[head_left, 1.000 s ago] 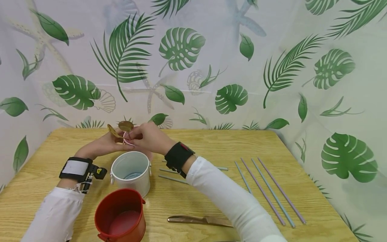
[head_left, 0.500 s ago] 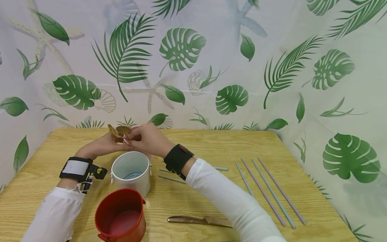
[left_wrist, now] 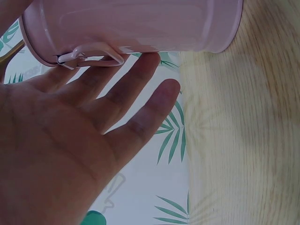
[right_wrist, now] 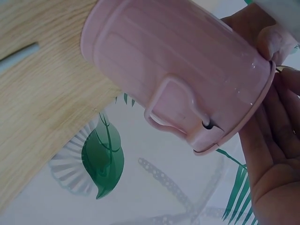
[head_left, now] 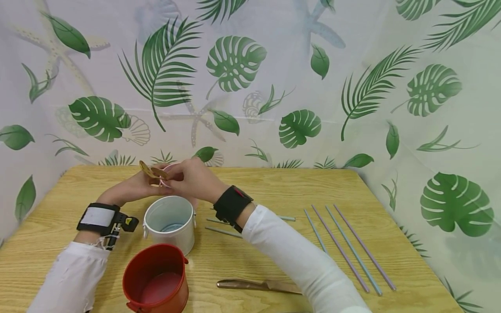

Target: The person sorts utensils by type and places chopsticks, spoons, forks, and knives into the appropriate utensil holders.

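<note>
In the head view a pink bucket point(head_left: 192, 201) stands behind the white bucket, largely hidden by both hands. My left hand point(head_left: 135, 184) holds its side near the rim, thumb in front and fingers spread along the far side, as the left wrist view shows. One gold spoon point(head_left: 145, 168) sticks up at the rim, bowl upward. My right hand point(head_left: 195, 179) pinches a second gold spoon point(head_left: 159, 173) just below its bowl, above the bucket mouth. In the right wrist view the pink bucket point(right_wrist: 183, 70) shows its side handle, and the fingers meet right at the rim.
A white bucket point(head_left: 185, 239) and a red bucket point(head_left: 182, 295) stand nearer on the wooden table point(head_left: 242, 265). A knife point(head_left: 246, 284) lies at the front. Several thin purple and blue sticks point(head_left: 354, 248) lie on the right; short greenish sticks point(head_left: 223, 231) lie under the right forearm.
The second spoon's bowl has sunk lower toward the pink bucket's rim in my right hand. My left hand and the other spoon have stayed in place.
</note>
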Action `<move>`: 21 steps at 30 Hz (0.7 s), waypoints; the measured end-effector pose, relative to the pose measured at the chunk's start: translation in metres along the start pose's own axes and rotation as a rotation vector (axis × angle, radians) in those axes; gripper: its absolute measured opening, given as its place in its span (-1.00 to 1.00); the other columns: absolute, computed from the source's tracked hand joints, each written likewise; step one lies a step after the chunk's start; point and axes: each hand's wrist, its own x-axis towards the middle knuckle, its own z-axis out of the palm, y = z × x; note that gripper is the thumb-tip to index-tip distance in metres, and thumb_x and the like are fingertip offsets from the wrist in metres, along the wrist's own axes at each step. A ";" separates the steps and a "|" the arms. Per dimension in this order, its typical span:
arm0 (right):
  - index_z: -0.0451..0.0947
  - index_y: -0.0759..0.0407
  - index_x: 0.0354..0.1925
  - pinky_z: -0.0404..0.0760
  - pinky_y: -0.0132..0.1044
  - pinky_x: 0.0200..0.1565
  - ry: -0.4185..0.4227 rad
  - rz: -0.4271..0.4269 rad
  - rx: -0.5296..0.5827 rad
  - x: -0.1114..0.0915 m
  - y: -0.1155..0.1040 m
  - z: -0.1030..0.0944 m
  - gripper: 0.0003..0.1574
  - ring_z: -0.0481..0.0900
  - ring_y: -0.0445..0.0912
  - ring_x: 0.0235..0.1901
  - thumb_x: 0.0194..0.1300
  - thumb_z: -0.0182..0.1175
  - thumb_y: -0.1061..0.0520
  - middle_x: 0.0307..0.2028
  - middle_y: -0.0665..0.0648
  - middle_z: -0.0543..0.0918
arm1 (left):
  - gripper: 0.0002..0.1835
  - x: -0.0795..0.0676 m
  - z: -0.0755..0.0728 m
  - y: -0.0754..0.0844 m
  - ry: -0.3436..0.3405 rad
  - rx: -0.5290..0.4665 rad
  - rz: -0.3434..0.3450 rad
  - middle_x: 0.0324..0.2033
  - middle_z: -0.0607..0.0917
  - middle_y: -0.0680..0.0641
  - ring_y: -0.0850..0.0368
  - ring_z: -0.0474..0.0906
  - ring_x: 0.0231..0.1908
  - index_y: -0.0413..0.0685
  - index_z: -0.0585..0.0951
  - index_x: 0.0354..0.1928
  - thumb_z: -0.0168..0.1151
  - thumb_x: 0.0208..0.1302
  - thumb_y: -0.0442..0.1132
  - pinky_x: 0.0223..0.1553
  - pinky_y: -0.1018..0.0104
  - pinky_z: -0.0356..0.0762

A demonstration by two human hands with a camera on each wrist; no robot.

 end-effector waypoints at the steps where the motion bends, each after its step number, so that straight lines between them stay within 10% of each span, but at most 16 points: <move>1: 0.83 0.14 -0.15 0.57 -0.63 -0.17 -0.005 0.004 0.013 0.000 0.000 -0.001 -0.85 0.65 -0.29 -0.19 0.39 0.35 0.16 -0.14 0.00 0.80 | -0.27 0.000 0.000 0.000 -0.002 0.006 0.002 0.32 0.49 -0.37 -0.37 0.43 0.30 -0.24 0.29 0.48 0.36 0.33 -0.42 0.28 -0.36 0.40; 11: 0.83 0.15 -0.12 0.57 -0.64 -0.09 -0.009 0.013 0.066 -0.004 -0.001 -0.004 -0.84 0.65 -0.34 -0.20 0.36 0.39 0.18 -0.19 -0.04 0.80 | -0.31 0.000 0.002 0.000 0.011 0.045 0.030 0.25 0.58 -0.27 -0.13 0.51 0.22 -0.22 0.36 0.43 0.40 0.30 -0.41 0.22 0.00 0.52; 21: 0.83 0.16 -0.12 0.58 -0.63 -0.09 0.032 0.017 0.056 -0.012 0.001 -0.009 -0.84 0.67 -0.32 -0.21 0.35 0.41 0.18 -0.21 -0.01 0.81 | -0.29 -0.002 0.005 0.003 0.011 0.012 -0.006 0.30 0.51 -0.29 -0.27 0.44 0.28 -0.20 0.31 0.47 0.37 0.33 -0.38 0.27 -0.28 0.44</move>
